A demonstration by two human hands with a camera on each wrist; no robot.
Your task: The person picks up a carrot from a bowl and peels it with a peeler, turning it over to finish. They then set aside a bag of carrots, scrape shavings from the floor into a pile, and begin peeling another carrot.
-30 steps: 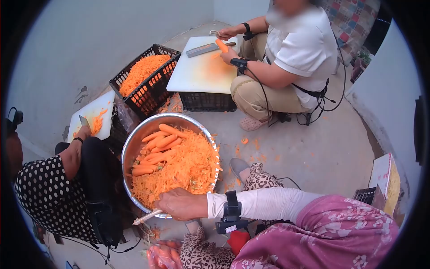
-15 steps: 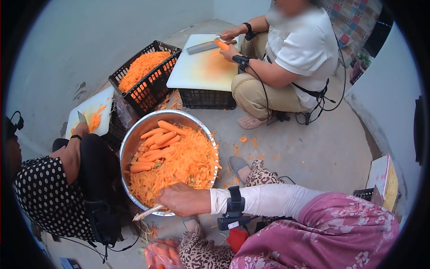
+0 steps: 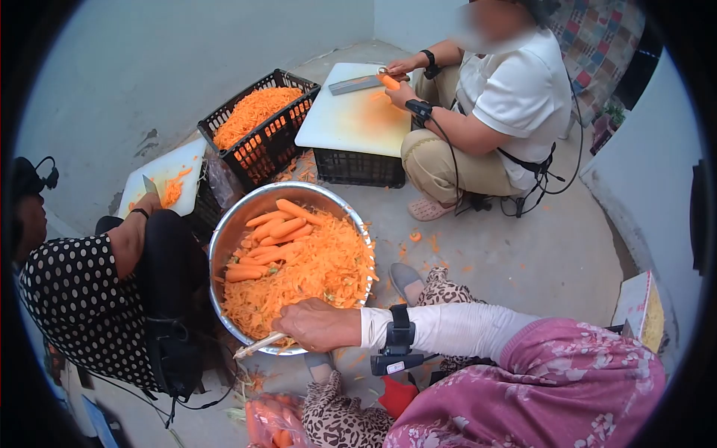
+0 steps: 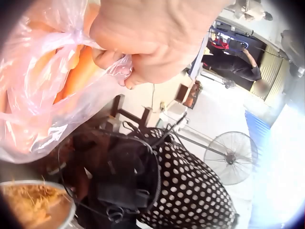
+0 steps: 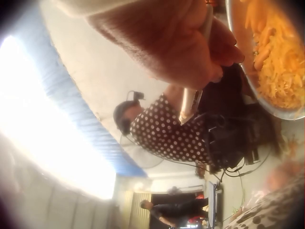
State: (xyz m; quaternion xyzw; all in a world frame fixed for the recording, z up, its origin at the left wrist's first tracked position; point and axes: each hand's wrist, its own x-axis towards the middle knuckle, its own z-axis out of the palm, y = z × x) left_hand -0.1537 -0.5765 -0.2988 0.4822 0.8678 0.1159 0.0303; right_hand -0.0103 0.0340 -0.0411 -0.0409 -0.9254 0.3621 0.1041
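My right hand (image 3: 317,325) is over the near rim of a large metal basin (image 3: 216,280). Its fingers grip a slim pale handle (image 3: 259,345), whose end also shows below the fist in the right wrist view; the rest of this tool is hidden by the hand. Whole peeled carrots (image 3: 282,228) lie on a heap of orange carrot shreds (image 3: 321,261) in the basin. In the left wrist view, my left hand (image 4: 152,33) pinches the gathered plastic of a clear bag (image 4: 38,109) with carrots inside. The head view shows this bag low down beside my leg, with the left hand out of sight.
A person in white holds a carrot (image 3: 388,81) by a board (image 3: 351,123) with a cleaver (image 3: 357,84) on it. Another in polka dots works at a left board (image 3: 160,175) with a knife (image 3: 149,184). A black crate (image 3: 261,153) of shreds stands behind the basin.
The head view has shifted, so the basin and people appear farther right. My right hand keeps its grip on the pale handle near the basin rim.
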